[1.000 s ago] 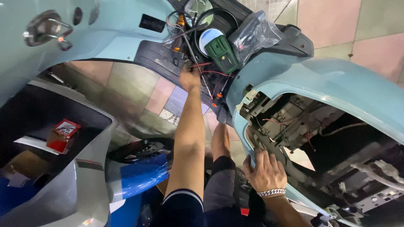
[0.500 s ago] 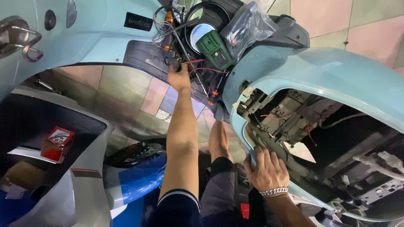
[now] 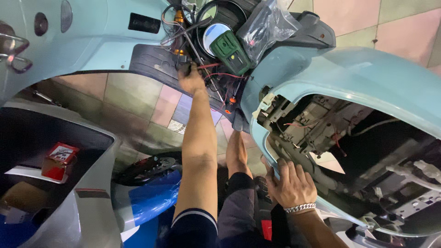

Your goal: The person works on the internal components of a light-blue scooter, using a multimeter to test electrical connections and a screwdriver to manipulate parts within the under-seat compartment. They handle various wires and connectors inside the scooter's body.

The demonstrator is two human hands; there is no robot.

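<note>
- A small red box with a white, printed top face (image 3: 57, 160) lies tilted in the dark open compartment at the left.
- A clear crinkled plastic bag (image 3: 268, 27) sits at the top, on the black parts by the pale blue scooter body; what it holds cannot be made out.
- A green rectangular meter-like device with a small grey screen (image 3: 232, 53) lies just left of the bag, beside a round dial with a pale blue face (image 3: 213, 34).
- A dark rectangular label plate (image 3: 144, 23) is set in the pale blue panel at upper left.
</note>
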